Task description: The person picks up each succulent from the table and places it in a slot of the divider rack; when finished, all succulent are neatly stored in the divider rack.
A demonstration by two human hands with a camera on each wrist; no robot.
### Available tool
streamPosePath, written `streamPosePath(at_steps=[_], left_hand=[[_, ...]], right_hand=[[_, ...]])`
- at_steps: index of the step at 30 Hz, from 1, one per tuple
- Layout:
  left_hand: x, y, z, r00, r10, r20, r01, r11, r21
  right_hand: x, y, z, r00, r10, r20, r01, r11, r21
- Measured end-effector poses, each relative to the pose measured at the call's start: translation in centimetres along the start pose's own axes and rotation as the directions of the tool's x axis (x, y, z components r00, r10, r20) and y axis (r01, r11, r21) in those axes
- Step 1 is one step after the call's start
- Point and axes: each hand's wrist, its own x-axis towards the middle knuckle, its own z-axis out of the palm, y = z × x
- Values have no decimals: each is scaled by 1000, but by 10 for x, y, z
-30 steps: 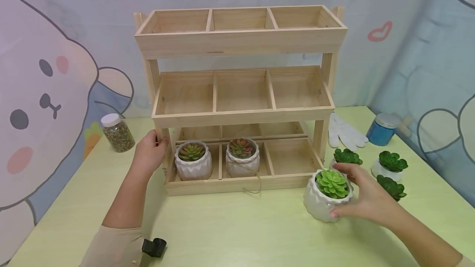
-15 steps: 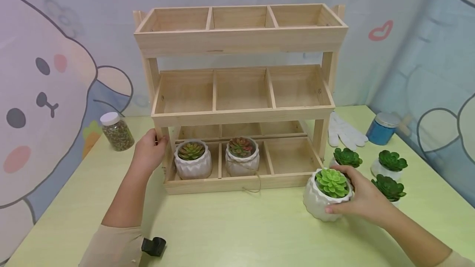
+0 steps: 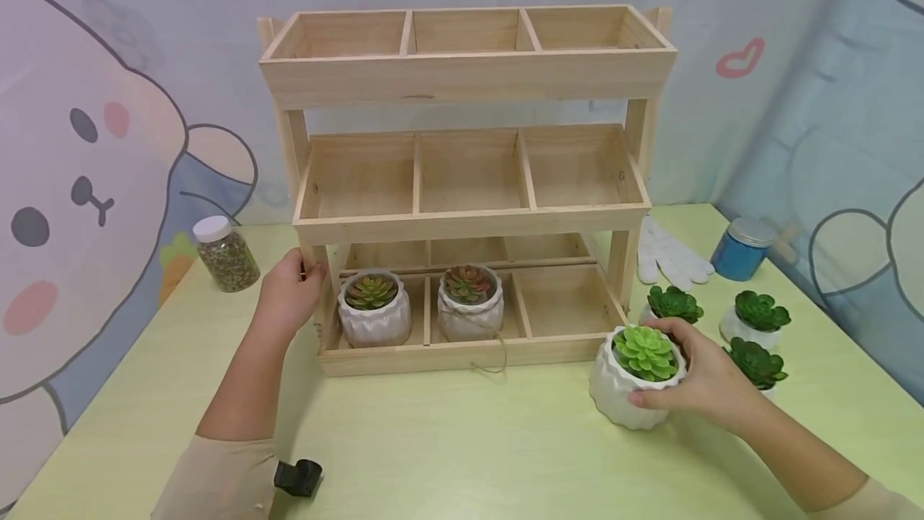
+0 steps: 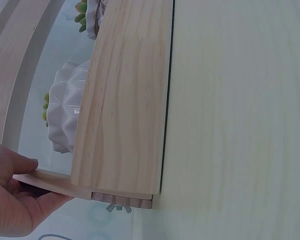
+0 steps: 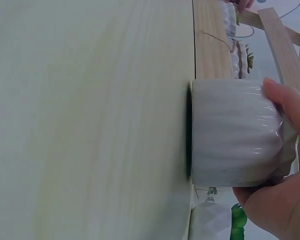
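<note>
At the lower right of the head view, my right hand grips a white ribbed pot holding a bright green succulent. In the right wrist view, thumb and fingers span the sides of this pot, whose base is at or just above the table. My left hand holds the left upright of a three-tier wooden shelf; the left wrist view shows fingers wrapped round that upright. Two potted succulents sit in the bottom tier: a green one at left, a reddish one with twine in the middle.
Several small dark green potted succulents stand right of the shelf, behind the right hand. A white glove and a blue jar lie farther back. At left stands a jar of granules. A black object is by the left sleeve.
The right hand's thumb has shifted slightly left along the white pot's side, and its wrist has drawn a little left. The pot and the left hand have stayed nearly in place.
</note>
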Motion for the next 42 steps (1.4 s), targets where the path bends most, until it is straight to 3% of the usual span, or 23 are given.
streamPosePath(at_steps=[5,12,19,24,33,42], left_hand=[[1,-2,1,1000,2,7,-3,1000,2],[1,-2,-1,1000,-6,15,6,1000,-4],[1,-2,-2,1000,-3,19,3,1000,-16],[1,-3,0,1000,-1,15,1,1000,-20],[0,-2,-1,1000,-8,15,9,1000,-27],[1,-1,0,1000,-17,19,17,999,-31]], right_hand=[[-1,-7,-3,1000,-11,-4,12,999,35],[1,-36,-9,997,-68,-41,71,994,88],[24,-63,-3,986,-100,-134,120,981,154],[44,-72,4,986,-47,-161,79,976,201],[73,-69,21,975,20,-223,44,959,280],[94,-54,37,963,29,-269,33,974,224]])
